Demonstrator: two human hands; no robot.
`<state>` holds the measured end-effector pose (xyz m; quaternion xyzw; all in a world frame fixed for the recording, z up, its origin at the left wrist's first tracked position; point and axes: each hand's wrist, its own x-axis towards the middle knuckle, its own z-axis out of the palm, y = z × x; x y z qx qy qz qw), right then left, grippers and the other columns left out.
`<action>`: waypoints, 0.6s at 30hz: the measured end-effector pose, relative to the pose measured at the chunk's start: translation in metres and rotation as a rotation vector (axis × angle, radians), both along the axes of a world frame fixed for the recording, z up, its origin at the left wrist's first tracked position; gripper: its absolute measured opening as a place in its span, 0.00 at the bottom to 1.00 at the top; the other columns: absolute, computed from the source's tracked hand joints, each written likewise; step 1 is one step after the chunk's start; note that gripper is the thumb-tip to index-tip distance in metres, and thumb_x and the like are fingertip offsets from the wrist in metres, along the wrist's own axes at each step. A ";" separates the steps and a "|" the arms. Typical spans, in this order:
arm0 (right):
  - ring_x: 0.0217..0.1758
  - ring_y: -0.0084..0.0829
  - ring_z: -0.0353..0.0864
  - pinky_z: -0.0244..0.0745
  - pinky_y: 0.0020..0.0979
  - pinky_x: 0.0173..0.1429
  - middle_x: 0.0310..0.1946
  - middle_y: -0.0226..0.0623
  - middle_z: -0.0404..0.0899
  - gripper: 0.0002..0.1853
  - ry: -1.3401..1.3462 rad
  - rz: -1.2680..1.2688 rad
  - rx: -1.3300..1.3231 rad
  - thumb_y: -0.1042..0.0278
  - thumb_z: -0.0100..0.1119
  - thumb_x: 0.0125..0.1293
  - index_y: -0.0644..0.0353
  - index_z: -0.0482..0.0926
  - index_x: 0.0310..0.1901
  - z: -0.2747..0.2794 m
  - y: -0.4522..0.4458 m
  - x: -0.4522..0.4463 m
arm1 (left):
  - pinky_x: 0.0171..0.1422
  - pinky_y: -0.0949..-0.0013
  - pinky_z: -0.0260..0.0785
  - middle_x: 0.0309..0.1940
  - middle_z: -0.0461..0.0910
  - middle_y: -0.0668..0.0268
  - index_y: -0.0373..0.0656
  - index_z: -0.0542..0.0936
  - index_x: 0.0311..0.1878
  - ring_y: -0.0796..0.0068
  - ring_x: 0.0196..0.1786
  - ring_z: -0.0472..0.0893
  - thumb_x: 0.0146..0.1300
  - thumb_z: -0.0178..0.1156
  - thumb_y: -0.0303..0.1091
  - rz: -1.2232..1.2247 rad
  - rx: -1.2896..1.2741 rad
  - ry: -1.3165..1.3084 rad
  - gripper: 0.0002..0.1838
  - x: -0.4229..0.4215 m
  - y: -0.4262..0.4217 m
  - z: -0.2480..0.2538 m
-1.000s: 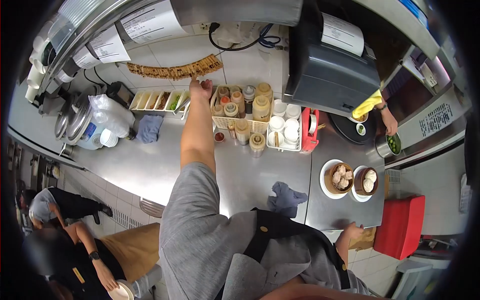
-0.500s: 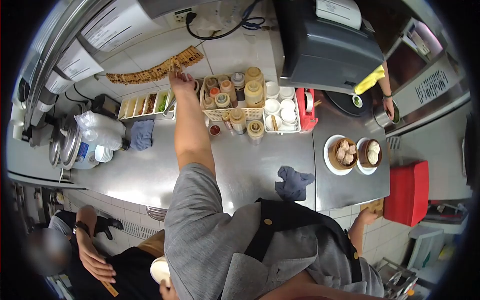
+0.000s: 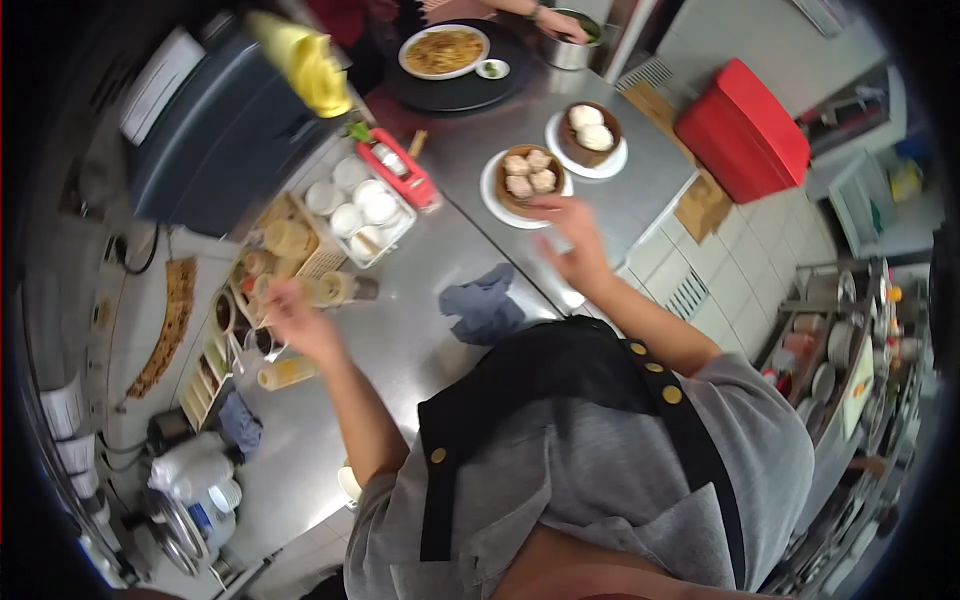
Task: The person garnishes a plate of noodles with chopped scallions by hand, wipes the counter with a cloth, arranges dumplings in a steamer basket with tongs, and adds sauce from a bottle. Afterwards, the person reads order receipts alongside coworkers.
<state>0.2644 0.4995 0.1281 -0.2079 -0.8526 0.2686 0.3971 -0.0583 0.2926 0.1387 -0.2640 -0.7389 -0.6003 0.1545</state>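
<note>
My left hand (image 3: 303,322), smeared by motion, is over the counter beside the sauce bottles. A yellowish squeeze bottle (image 3: 287,373) is just below it, and another bottle (image 3: 345,290) is on its right. I cannot make out whether its fingers hold anything. My right hand (image 3: 578,250) is open, thumb and fingers apart, at the near edge of a bamboo steamer (image 3: 529,180) of dumplings on a white plate (image 3: 492,200). Whether the fingertips touch the steamer is unclear. Beyond it, a second steamer (image 3: 590,134) holds white buns on its own plate.
A blue-grey cloth (image 3: 483,305) lies crumpled on the steel counter (image 3: 390,340). White cups sit in a basket (image 3: 385,245) beside a red holder (image 3: 400,168). A co-worker's hand (image 3: 562,26) is at a metal pot (image 3: 570,52), near a noodle plate (image 3: 445,52). A red bin (image 3: 745,130) stands right.
My view has turned to the right. My left hand has come away from the wooden tags on the wall, back over the counter. My right hand has risen from beside the counter to the dumpling steamer.
</note>
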 end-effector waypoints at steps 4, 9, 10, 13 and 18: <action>0.59 0.48 0.74 0.70 0.43 0.62 0.55 0.44 0.77 0.29 -0.112 0.148 0.034 0.69 0.65 0.59 0.55 0.72 0.64 0.024 -0.014 -0.010 | 0.58 0.58 0.66 0.46 0.76 0.56 0.40 0.77 0.46 0.58 0.51 0.76 0.63 0.63 0.32 -0.644 -0.382 0.122 0.11 0.146 0.079 -0.010; 0.39 0.41 0.83 0.77 0.40 0.46 0.36 0.42 0.83 0.26 -0.178 0.065 -0.131 0.71 0.62 0.60 0.57 0.74 0.62 -0.004 0.039 0.040 | 0.57 0.62 0.68 0.52 0.73 0.56 0.39 0.74 0.55 0.63 0.48 0.75 0.62 0.64 0.27 -0.782 -0.402 0.000 0.19 0.220 0.143 -0.005; 0.37 0.40 0.83 0.77 0.39 0.43 0.35 0.43 0.83 0.24 -0.138 -0.012 -0.152 0.71 0.62 0.61 0.58 0.76 0.60 -0.009 0.053 0.053 | 0.57 0.62 0.68 0.52 0.73 0.56 0.39 0.74 0.55 0.63 0.48 0.75 0.62 0.64 0.27 -0.786 -0.402 0.002 0.19 0.227 0.149 -0.006; 0.33 0.25 0.81 0.78 0.30 0.39 0.39 0.35 0.84 0.19 0.036 -0.362 -0.572 0.77 0.62 0.63 0.58 0.79 0.57 -0.078 0.146 0.101 | 0.58 0.64 0.67 0.56 0.70 0.58 0.41 0.74 0.60 0.67 0.49 0.74 0.62 0.64 0.29 -0.846 -0.390 -0.073 0.22 0.239 0.167 -0.017; 0.28 0.25 0.80 0.76 0.25 0.30 0.31 0.37 0.82 0.09 0.783 -0.919 -0.833 0.80 0.61 0.64 0.70 0.80 0.45 -0.195 0.297 0.168 | 0.59 0.64 0.67 0.55 0.72 0.57 0.40 0.79 0.52 0.65 0.49 0.75 0.63 0.63 0.30 -0.767 -0.439 -0.131 0.14 0.242 0.167 -0.044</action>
